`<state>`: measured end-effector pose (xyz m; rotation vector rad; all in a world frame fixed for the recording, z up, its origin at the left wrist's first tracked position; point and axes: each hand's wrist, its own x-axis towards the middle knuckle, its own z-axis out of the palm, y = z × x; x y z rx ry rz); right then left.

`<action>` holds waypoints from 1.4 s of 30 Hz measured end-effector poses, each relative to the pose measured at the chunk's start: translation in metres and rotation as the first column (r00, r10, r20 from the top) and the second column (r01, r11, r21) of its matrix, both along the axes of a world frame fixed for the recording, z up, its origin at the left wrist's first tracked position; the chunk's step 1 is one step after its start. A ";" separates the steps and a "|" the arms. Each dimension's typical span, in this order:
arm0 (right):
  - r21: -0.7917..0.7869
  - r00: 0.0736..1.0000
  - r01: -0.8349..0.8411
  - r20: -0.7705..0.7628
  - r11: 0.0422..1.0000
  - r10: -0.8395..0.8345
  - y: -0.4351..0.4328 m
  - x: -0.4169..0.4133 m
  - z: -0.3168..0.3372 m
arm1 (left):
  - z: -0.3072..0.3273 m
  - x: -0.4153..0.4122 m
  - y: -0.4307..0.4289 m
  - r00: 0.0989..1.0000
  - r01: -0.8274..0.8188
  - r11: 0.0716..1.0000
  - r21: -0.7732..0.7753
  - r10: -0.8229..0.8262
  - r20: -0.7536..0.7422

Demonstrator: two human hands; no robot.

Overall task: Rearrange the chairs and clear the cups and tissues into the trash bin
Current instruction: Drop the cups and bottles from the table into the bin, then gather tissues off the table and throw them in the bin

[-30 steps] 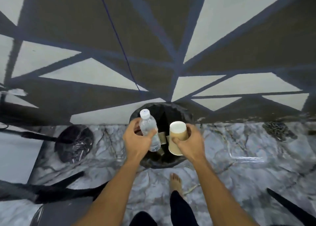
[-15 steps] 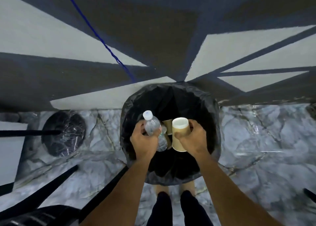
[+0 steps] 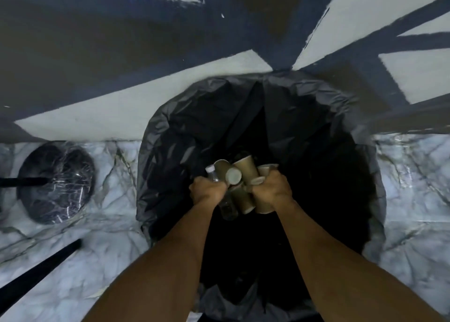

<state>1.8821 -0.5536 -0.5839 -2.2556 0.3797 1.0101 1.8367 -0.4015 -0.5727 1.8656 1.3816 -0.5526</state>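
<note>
Grey-white veined marble floor [image 3: 117, 248] runs under me, and beyond it lies a surface patterned in dark and pale angular shapes. Standing on the marble is the round trash bin lined with a crinkled black plastic bag [image 3: 170, 117], its mouth wide open directly below both of my forearms. My left grip [image 3: 209, 191] is clenched round a clear, smooth plastic water bottle with a white cap [image 3: 228, 208]. The bottle's long axis runs near to far, cap at the far end. My right grip [image 3: 272, 190] is wrapped round a brown paper cup [image 3: 262, 206], which lies on much the same line and just beside the bottle. Between and beyond my knuckles a heap of other brown paper cups [image 3: 246, 168] lies tumbled at odd angles, pale rims and insides showing. I judge they are down in the bag, though I cannot tell how deep. What matters for the drop is that both things sit well inside the bin's rim, with the heap straight beneath them and neither hand closer to it. Opening the fingers should be enough, since thin paper and light plastic will fall without bouncing out. Off to the left, a round black base wrapped in glossy film [image 3: 56, 183] sits on the marble, and a black bar [image 3: 36, 275] slants across the near floor.
</note>
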 end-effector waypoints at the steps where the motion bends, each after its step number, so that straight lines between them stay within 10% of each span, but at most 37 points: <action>1: -0.009 0.999 -0.005 0.036 1.000 0.006 -0.002 0.000 0.001 | 0.000 -0.001 -0.001 0.999 0.047 0.999 -0.022 -0.047 -0.011; 11: 0.085 0.996 -0.076 0.059 0.994 0.071 -0.060 -0.026 0.155 | 0.148 -0.032 -0.036 0.899 0.435 0.893 -0.115 -0.438 0.001; 20: 0.009 0.962 -0.144 0.237 0.990 0.138 -0.108 -0.061 0.372 | 0.378 -0.031 -0.073 0.692 0.678 0.729 0.098 -0.677 0.249; 33: -0.106 0.801 0.294 0.569 0.950 -0.184 -0.228 -0.213 0.599 | 0.574 -0.090 -0.222 0.023 0.900 0.218 0.378 -0.889 0.457; 42: -0.165 0.564 0.735 0.688 0.658 -0.458 -0.345 -0.435 0.663 | 0.632 -0.215 -0.377 -0.407 0.877 -0.156 0.455 -0.742 0.532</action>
